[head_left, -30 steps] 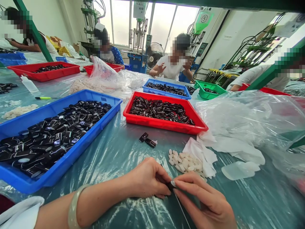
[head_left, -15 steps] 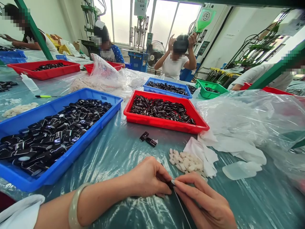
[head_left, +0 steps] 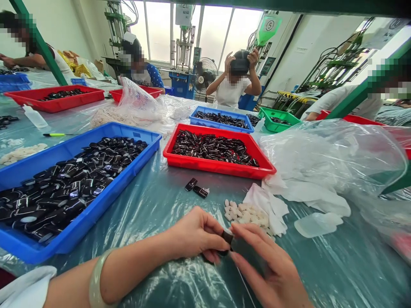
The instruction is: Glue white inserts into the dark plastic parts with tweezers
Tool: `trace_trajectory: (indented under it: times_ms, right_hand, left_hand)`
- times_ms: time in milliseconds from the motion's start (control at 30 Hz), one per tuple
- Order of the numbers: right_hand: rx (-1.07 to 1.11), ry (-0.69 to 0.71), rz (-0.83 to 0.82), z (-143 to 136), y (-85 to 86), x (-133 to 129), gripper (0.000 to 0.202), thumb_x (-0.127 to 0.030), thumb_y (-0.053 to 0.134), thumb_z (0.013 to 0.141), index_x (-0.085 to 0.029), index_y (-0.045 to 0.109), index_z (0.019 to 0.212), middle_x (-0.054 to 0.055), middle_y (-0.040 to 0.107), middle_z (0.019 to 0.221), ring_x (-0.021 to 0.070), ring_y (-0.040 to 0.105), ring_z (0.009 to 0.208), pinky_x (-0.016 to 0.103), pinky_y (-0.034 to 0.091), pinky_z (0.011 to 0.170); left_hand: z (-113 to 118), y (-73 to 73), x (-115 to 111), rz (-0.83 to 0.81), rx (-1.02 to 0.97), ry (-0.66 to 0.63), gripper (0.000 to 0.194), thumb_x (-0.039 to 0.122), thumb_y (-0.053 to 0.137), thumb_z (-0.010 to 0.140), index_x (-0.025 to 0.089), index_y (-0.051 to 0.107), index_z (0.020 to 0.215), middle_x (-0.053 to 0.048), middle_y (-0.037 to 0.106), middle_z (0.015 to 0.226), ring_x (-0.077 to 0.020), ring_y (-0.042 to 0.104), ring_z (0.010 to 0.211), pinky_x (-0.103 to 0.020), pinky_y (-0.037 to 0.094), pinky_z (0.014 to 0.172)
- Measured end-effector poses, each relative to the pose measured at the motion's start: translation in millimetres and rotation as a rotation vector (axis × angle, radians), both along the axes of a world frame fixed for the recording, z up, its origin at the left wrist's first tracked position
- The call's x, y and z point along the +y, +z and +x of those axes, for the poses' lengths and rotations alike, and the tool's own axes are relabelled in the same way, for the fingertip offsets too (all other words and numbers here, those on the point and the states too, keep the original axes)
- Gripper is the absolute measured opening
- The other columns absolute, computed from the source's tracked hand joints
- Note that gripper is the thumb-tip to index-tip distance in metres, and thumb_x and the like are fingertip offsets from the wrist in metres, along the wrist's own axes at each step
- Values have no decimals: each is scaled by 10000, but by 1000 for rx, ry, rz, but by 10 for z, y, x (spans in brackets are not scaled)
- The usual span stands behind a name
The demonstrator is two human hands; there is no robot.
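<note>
My left hand [head_left: 195, 237] is closed in a pinch on a small black piece [head_left: 227, 236] with a glossy face. Another dark bit shows under its fingers, mostly hidden. My right hand [head_left: 268, 265] is beside it, index fingertip at the edge of the black piece, thumb lower and apart from the index finger. A thin pale line, perhaps a rod or a fold in the plastic, runs down beside the right thumb; I cannot tell which. Beyond my hands lie two loose black pieces [head_left: 196, 188] and a heap of small whitish oval pieces [head_left: 245, 212] against a white cloth [head_left: 268, 205].
A blue tray [head_left: 128, 179] of black pieces stands left, a red tray [head_left: 218, 166] of similar ones ahead. To the right are a translucent bottle [head_left: 316, 225] and a crumpled clear plastic bag [head_left: 334, 158]. Plastic sheet covers the table. Several people sit around it.
My right thumb and index finger have spread apart from their pinch at the piece's tip. More of the black piece shows between my hands. The view has shifted slightly.
</note>
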State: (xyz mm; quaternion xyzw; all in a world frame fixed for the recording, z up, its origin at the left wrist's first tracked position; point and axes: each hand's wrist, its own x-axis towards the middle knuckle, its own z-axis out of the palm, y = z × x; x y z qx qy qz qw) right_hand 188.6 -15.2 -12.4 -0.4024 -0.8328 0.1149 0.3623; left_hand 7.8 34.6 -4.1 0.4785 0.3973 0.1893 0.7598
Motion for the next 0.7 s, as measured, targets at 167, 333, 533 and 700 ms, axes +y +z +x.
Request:
trace_trajectory:
  times_ms: [167,333,533,700]
  right_hand:
    - [-96,-98,-40,35,-48,-8,587,-203,613,763,-199,372,1299,88,562,1153,183,557,1059,284,480,901]
    - [-87,-71,-3,20,-63,5,596,-246,636,760,-199,375,1294,85,578,1138,194,551,1067,297,488,889]
    - [-63,-35,121,-10,-20,12,520,-236,626,776,-202,430,1257,65,640,1021,197,616,924,307,528,791]
    - [-64,-65,168,41,-86,15,500,-323,648,751,-236,495,1219,46,662,1006,219,647,870,298,549,767]
  left_hand:
    - [7,59,5,-27,-55,-14,328,421,662,609,103,584,586,-12,567,464,-95,552,410,-171,420,414]
    - [18,72,0,-13,-55,-21,397,497,641,619,108,564,590,0,533,421,-98,535,372,-172,405,389]
    - [18,66,-16,-22,-63,-47,389,491,634,625,109,568,603,6,537,428,-83,530,378,-159,402,391]
    - [10,23,-23,-84,-114,-148,384,467,716,534,118,583,622,24,558,476,-69,530,377,-160,423,408]
